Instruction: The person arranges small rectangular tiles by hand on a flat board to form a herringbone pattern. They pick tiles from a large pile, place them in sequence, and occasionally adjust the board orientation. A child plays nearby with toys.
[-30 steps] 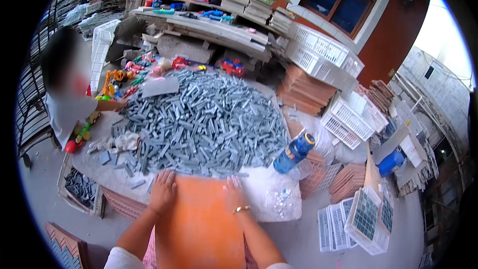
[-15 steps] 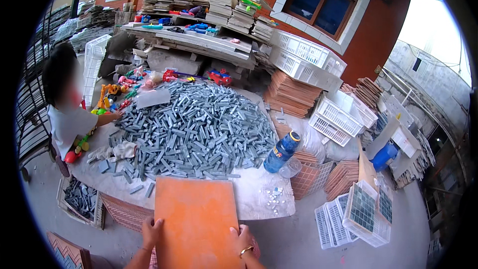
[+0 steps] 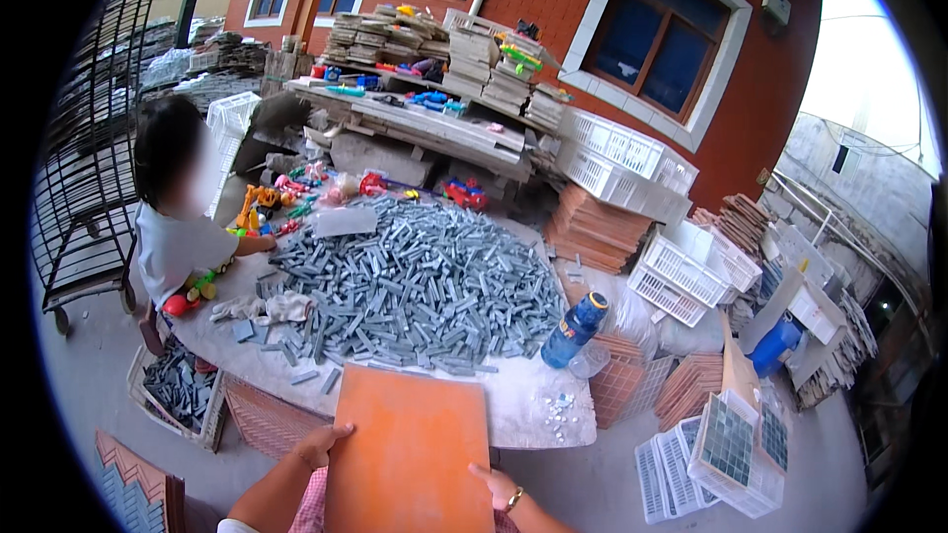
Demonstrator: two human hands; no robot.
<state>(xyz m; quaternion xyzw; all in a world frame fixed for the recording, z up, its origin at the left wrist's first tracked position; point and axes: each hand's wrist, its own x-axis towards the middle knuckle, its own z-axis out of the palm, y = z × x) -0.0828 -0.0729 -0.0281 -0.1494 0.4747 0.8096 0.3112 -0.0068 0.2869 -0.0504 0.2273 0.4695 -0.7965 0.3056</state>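
A flat orange board (image 3: pixel 410 449) is held up in front of me, at the near edge of the table. My left hand (image 3: pixel 322 443) grips its left edge with the thumb on top. On the opposite edge my right hand (image 3: pixel 497 490), with a gold bracelet at the wrist, holds it the same way. The fingers under the board are hidden. Just past the board, a broad heap of small grey-blue strip tiles (image 3: pixel 425 286) covers the light tabletop (image 3: pixel 518 410). Several small white pieces (image 3: pixel 561 415) lie to the right of the board.
A blue bottle (image 3: pixel 575 331) stands right of the heap. White gloves (image 3: pixel 262 308) lie at its left, near a seated person (image 3: pixel 183 247) and colourful toys (image 3: pixel 262 205). A crate of dark strips (image 3: pixel 178 390) sits on the floor at left. White crates (image 3: pixel 681 281) are stacked at right.
The surroundings have shifted right and down in the picture as the view turned. Both hands still hold the orange board, which now appears slightly tilted and lower.
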